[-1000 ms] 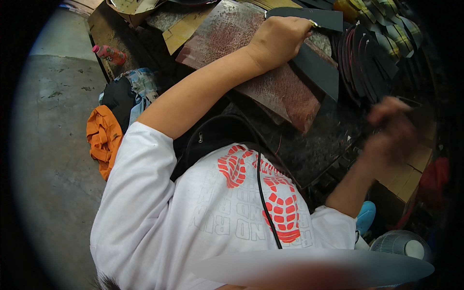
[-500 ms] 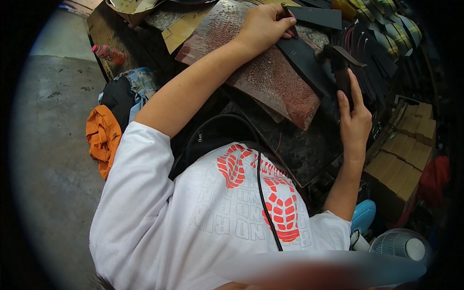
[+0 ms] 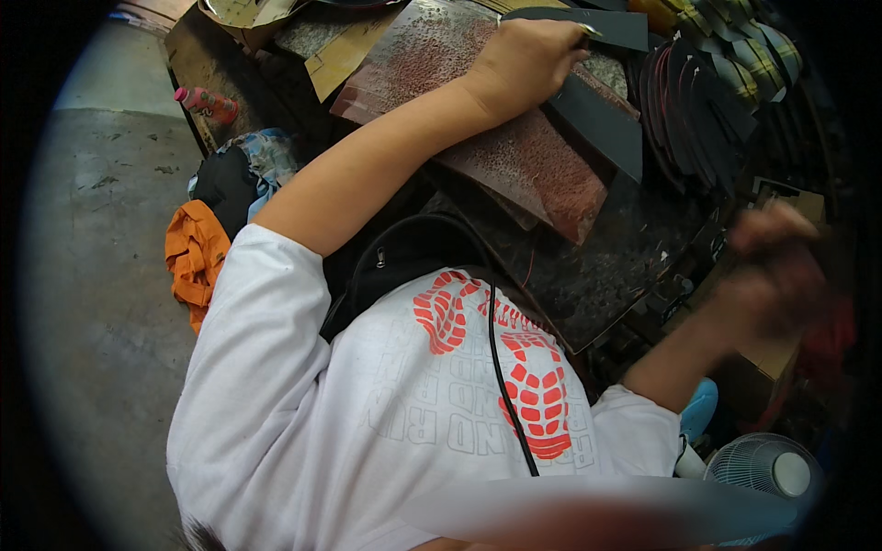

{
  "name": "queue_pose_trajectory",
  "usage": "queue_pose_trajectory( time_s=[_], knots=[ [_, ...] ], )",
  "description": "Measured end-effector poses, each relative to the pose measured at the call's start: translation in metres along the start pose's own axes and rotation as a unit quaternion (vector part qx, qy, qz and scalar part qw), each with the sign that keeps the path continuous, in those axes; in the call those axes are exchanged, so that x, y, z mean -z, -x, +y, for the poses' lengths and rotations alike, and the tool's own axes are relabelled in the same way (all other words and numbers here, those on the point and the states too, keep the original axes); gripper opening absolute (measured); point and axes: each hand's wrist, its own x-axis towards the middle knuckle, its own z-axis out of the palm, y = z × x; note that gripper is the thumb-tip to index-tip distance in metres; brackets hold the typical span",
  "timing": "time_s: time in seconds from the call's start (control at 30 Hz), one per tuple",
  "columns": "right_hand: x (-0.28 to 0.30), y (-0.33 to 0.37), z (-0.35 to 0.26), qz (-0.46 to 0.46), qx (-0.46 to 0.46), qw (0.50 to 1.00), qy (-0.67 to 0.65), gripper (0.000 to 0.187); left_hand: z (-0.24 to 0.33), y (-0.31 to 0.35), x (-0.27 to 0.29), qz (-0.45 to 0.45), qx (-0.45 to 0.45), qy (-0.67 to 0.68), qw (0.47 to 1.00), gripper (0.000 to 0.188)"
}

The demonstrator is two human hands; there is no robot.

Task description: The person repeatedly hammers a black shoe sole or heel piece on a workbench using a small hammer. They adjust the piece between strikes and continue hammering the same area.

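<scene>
My left hand (image 3: 531, 66) is closed around a slim metal punch (image 3: 591, 31), whose shiny end sticks out past my fingers. Under that hand lies a worn, pitted reddish board (image 3: 542, 170). A flat black strip (image 3: 602, 133) rests across it and runs toward the right. Another dark strip (image 3: 620, 29) lies beyond my hand. Out at the right, past the table, my right hand (image 3: 781, 266) is smeared by motion. The hammer it gripped half a second ago is lost in the blur and does not show on the table.
Stacked curved dark pieces (image 3: 684, 115) and yellow-patterned pieces (image 3: 749, 55) crowd the far right. A pink-capped bottle (image 3: 207, 103) and orange cloth (image 3: 196, 257) are at the left. A fan (image 3: 767, 468) stands at lower right, near the dark tabletop (image 3: 588, 275).
My right hand has swung away to the right from beside the black strip. The left hand has shifted slightly right and turned, tipping the punch. The strip's near end has moved a little.
</scene>
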Motion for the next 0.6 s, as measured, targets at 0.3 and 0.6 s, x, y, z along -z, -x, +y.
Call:
queue_pose_trajectory(
  time_s=[0.3, 0.6],
  knots=[
    [-0.037, 0.069, 0.057, -0.187, -0.248, 0.949, -0.051, 0.046, -0.004, 0.004, 0.002, 0.000, 0.070, 0.010, 0.998, 0.015],
    [-0.009, 0.001, -0.009, -0.071, -0.024, 0.973, -0.220, 0.048, 0.016, 0.000, 0.008, -0.010, -0.053, -0.034, 0.998, 0.014]
  ],
)
